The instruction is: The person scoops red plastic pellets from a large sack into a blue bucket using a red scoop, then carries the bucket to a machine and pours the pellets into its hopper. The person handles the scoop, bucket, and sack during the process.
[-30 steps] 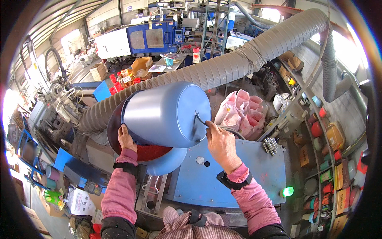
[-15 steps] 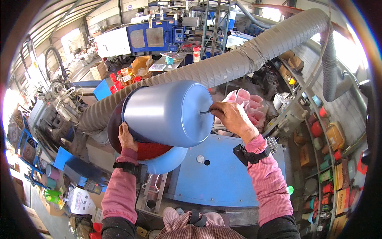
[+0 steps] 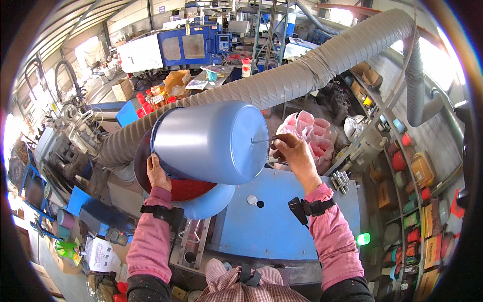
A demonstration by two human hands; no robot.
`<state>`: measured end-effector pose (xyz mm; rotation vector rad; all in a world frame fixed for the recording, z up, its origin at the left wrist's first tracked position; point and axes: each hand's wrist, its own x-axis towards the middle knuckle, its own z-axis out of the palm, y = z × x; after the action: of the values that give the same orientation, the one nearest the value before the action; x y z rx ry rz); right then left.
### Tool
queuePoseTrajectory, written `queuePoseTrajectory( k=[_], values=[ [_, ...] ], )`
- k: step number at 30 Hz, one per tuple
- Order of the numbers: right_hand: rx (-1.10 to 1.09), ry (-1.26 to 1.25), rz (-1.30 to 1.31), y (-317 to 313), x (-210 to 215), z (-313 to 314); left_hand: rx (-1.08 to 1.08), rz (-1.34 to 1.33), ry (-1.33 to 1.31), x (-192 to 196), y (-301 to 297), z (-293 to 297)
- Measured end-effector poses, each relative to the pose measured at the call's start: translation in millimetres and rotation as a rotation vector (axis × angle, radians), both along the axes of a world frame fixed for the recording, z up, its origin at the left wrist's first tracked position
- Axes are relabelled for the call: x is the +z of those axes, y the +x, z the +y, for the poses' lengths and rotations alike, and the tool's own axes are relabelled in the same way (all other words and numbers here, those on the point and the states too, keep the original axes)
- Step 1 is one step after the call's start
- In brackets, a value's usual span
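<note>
A smooth blue-grey bucket (image 3: 201, 138) lies tipped on its side, its flat bottom facing right and its dark rim to the left. Below it a round blue bowl-shaped hopper (image 3: 214, 201) holds red material (image 3: 193, 191). My left hand (image 3: 157, 176) grips the bucket by the rim, some of its fingers hidden behind it. Between the closed fingers of my right hand (image 3: 296, 156) is a thin dark rod (image 3: 262, 141), its far end touching the middle of the bucket's bottom. Whether the rod goes into the bottom, I cannot tell.
A thick grey flexible duct (image 3: 282, 83) runs behind the bucket. Pink bags (image 3: 309, 133) stand beyond my right hand. In front lies a blue metal panel (image 3: 282, 216) with a dark hole and small metal cylinders (image 3: 341, 181). Shelves of coloured parts (image 3: 412, 221) line the right.
My right hand has drawn slightly to the right, and more of the thin rod shows between it and the bucket's bottom. The left hand keeps its grip on the rim.
</note>
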<state>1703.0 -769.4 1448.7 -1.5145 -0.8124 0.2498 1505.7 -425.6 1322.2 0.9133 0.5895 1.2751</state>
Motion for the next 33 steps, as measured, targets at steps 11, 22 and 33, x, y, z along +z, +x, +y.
queuePoseTrajectory(
  k=[11,22,33],
  values=[
    [0.343,0.657,0.694,-17,-20,19,-0.076,-0.120,0.076,16,-3,-16],
    [0.053,0.075,0.029,-14,-20,27,-0.054,0.001,0.143,58,-18,-19],
    [-0.071,-0.021,-0.356,-21,-23,-10,-0.139,-0.097,-0.110,19,-40,9]
  ],
)
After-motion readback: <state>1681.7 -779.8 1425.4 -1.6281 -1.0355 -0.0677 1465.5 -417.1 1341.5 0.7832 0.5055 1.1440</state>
